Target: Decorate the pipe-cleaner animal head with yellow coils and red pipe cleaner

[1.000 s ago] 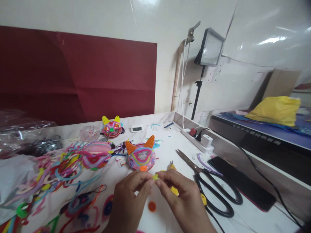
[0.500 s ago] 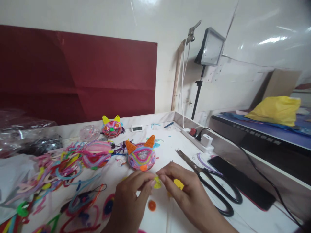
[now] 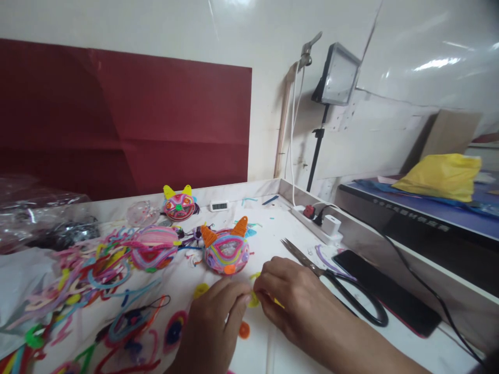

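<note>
Between my hands is a small curled piece of yellow pipe cleaner (image 3: 254, 299). My right hand (image 3: 290, 296) is closed, its thumb and fingertips pinching the piece from the right. My left hand (image 3: 218, 317), also closed, has thumb and index finger pressed together at the piece's left side. Part of the yellow piece is hidden by the fingers. Just below the fingertips lies an orange disc (image 3: 244, 330). Behind my hands stands a round, colourful cat-face ornament (image 3: 226, 252) with orange ears. Another yellow coil (image 3: 201, 290) shows beyond my left hand.
Black-handled scissors (image 3: 331, 278) and a phone (image 3: 385, 291) lie to the right, near a power strip (image 3: 317, 226). Tangled coloured strips (image 3: 97, 265) cover the left side. A yellow-eared cat ornament (image 3: 179, 205) and a small digital display (image 3: 219, 206) stand at the back.
My right hand has turned over the yellow piece, showing more of its back, and its forearm now covers part of the scissors' handles. My left hand has tilted slightly downward.
</note>
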`<state>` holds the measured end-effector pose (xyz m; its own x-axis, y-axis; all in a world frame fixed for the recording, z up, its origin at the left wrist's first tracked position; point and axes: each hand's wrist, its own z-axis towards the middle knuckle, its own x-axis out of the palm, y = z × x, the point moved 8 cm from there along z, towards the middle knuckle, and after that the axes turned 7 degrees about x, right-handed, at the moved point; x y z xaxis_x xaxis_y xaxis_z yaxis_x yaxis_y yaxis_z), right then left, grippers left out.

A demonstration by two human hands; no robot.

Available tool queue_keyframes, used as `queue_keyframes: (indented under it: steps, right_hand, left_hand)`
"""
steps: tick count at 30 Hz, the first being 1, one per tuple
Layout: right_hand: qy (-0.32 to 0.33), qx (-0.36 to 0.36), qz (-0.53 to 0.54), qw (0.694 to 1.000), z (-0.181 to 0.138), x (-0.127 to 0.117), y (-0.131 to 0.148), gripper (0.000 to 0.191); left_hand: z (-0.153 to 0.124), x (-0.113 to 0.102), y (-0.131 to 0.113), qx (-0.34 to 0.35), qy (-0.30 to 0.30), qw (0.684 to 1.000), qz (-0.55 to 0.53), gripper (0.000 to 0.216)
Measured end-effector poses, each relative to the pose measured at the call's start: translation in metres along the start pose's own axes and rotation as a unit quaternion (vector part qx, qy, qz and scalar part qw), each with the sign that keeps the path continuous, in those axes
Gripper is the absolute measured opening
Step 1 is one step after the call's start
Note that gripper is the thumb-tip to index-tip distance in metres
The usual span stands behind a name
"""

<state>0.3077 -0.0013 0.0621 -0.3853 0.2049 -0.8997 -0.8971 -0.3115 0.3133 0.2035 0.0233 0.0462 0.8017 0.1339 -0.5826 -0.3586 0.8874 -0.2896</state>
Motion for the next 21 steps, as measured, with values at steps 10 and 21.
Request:
queue_keyframes:
  steps: [10, 21]
  right_hand:
    - [-0.072, 0.073, 0.219, 0.970, -0.004, 0.002, -0.016, 0.018]
    - [-0.015, 0.159, 0.373, 0.914, -0.004, 0.024, -0.039, 0.022]
  left_hand:
    - [-0.008, 0.005, 0.011, -0.030, 0.039, 0.999, 0.002, 0.016]
    - [-0.004, 0.005, 0.017, -0.090, 0.044, 0.993, -0.059, 0.014]
